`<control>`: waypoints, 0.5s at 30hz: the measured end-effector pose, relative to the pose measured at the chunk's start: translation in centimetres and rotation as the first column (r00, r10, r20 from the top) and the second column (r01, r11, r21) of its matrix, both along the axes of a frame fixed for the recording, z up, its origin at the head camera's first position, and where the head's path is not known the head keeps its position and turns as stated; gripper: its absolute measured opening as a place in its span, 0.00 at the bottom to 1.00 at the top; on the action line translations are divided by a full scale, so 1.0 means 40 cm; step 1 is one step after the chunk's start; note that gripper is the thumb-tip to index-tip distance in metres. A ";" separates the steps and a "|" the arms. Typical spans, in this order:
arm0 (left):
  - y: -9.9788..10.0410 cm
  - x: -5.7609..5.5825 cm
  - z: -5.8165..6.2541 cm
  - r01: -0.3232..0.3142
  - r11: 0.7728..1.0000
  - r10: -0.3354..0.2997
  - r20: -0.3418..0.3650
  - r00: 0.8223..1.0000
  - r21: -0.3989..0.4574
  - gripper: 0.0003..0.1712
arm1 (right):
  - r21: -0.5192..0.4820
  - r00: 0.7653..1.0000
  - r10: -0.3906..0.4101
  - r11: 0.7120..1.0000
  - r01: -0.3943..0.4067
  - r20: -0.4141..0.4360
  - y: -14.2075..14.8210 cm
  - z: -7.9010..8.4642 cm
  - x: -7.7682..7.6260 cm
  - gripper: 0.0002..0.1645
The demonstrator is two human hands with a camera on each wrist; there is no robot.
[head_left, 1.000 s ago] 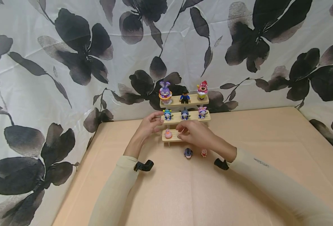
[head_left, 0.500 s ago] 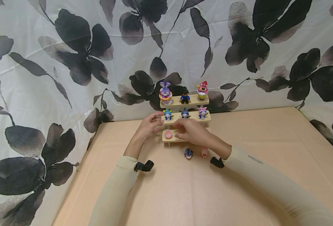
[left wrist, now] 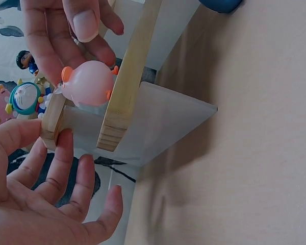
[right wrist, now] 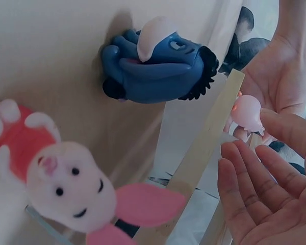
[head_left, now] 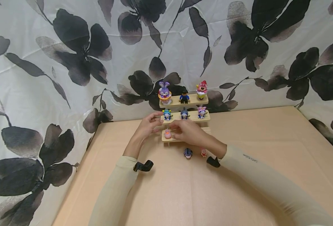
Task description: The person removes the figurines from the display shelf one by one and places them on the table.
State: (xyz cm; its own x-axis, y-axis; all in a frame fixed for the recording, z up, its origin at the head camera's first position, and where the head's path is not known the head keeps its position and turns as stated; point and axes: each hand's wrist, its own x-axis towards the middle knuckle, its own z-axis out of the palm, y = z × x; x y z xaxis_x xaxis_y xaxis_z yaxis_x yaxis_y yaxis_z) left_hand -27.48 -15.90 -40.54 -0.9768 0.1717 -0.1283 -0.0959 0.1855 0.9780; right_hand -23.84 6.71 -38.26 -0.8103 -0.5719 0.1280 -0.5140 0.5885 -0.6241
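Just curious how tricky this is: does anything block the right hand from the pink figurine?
Nothing visible: the right hand is close beside the pink figurine; the left hand grips the middle shelf above.

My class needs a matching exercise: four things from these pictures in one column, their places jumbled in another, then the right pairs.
Column one:
1. Rabbit
2. Donkey
3. Round pink toy
4. Left hand

Column two:
A. Bottom shelf
B. Middle shelf's end
C. Top shelf
D. Tabletop

Pairs: 1-C, 2-D, 3-A, 4-B
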 end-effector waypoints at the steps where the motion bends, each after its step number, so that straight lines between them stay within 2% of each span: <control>1: 0.000 0.001 0.000 0.001 1.000 -0.001 0.000 1.000 0.000 0.24 | -0.004 1.000 0.001 1.000 -0.001 0.005 -0.002 -0.001 0.001 0.26; 9: -0.002 0.004 0.000 0.010 1.000 -0.010 0.002 1.000 0.003 0.24 | -0.023 1.000 0.006 1.000 -0.006 0.016 -0.016 -0.011 0.006 0.26; 15: -0.003 0.004 0.002 0.008 1.000 -0.008 0.004 1.000 -0.002 0.25 | -0.015 1.000 0.001 1.000 -0.001 -0.006 -0.028 -0.015 0.006 0.24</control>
